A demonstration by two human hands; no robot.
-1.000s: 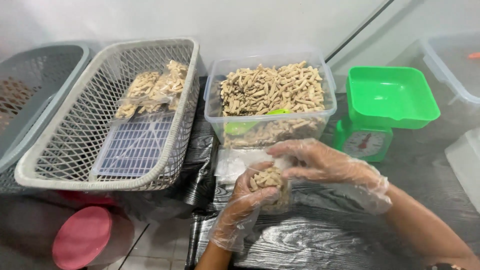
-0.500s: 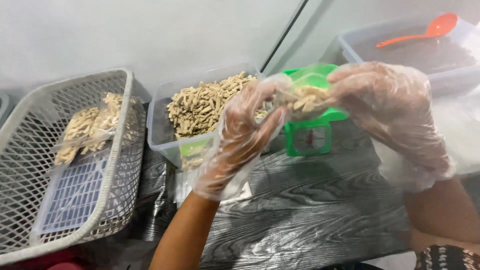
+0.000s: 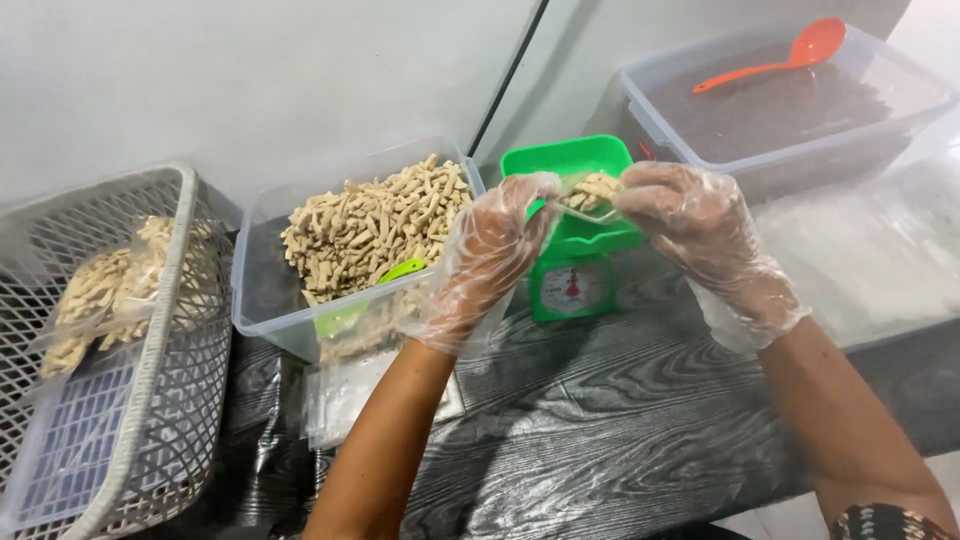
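Filled packets are lying in the grey basket beside the clear tub of snack sticks. The gloved left hand and right hand are both pinching a small filled bag over the green scale.

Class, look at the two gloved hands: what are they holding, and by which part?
Both the left hand and right hand pinch a small clear bag of snack sticks by its top edge, above the green scale.
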